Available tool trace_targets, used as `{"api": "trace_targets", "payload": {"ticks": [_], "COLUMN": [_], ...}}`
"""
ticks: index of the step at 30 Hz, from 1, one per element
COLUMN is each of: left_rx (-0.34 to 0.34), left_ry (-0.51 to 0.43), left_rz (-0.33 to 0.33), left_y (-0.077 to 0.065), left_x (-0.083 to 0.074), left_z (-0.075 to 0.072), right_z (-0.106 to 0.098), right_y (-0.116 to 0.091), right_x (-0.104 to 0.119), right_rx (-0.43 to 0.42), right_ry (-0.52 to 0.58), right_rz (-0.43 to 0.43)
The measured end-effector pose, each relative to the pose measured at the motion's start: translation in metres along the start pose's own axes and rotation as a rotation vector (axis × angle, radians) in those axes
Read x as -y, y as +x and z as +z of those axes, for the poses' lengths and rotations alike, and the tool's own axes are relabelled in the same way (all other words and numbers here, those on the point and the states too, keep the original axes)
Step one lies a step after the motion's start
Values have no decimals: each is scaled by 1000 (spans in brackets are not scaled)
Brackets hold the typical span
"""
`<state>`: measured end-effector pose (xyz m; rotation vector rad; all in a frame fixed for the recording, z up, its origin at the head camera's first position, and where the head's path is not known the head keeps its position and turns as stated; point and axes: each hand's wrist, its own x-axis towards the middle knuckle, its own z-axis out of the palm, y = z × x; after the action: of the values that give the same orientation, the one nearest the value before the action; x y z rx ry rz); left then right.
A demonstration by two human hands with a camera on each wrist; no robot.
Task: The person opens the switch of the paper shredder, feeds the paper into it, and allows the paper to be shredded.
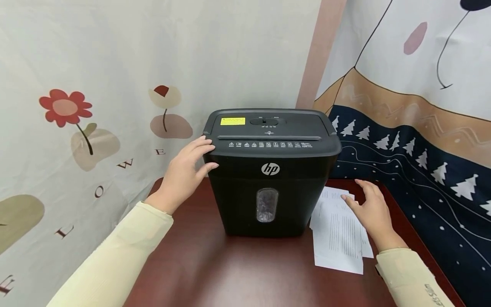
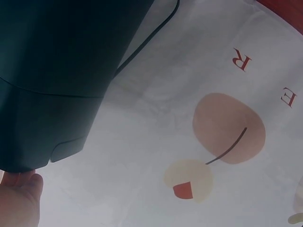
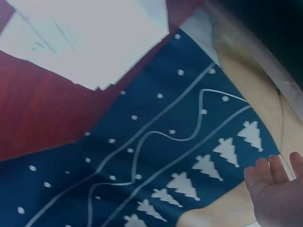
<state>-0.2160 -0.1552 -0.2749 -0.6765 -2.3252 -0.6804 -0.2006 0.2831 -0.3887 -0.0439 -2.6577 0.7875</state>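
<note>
A black HP paper shredder (image 1: 238, 192) stands upright on the table, with a feed slot (image 1: 268, 138) across its top and a small window (image 1: 267, 205) showing shreds in front. My left hand (image 1: 182, 175) is at the shredder's upper left corner, thumb apart from the fingers; its fingertips touch the edge. In the left wrist view, the shredder's side (image 2: 52, 85) rises over that hand. To the right lie several overlapping printed sheets of paper (image 1: 337, 238). Just above and beside them my right hand (image 1: 374, 215) hovers with its fingers loosely extended, holding nothing.
The dark red table (image 1: 184, 260) runs under everything. A printed pale curtain (image 1: 238, 55) hangs behind, and a navy tree-patterned cloth (image 1: 399, 179) along the right edge. A black cord (image 2: 149, 40) trails from behind the shredder.
</note>
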Motion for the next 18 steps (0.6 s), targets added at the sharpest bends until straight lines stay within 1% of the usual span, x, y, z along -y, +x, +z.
{"api": "trace_targets", "payload": {"ticks": [9, 13, 18], "left_rx": [-7, 1, 19], "left_ry": [3, 2, 0], "left_rz": [-2, -3, -19], "left_y": [1, 1, 1], "left_x": [-1, -2, -4], "left_z": [-2, -1, -1], "right_z": [15, 20, 28], "right_y": [-6, -12, -20], "right_x": [-22, -32, -43], "right_rx": [21, 49, 82], "right_ry": [6, 5, -3], "right_rz": [87, 147, 207]}}
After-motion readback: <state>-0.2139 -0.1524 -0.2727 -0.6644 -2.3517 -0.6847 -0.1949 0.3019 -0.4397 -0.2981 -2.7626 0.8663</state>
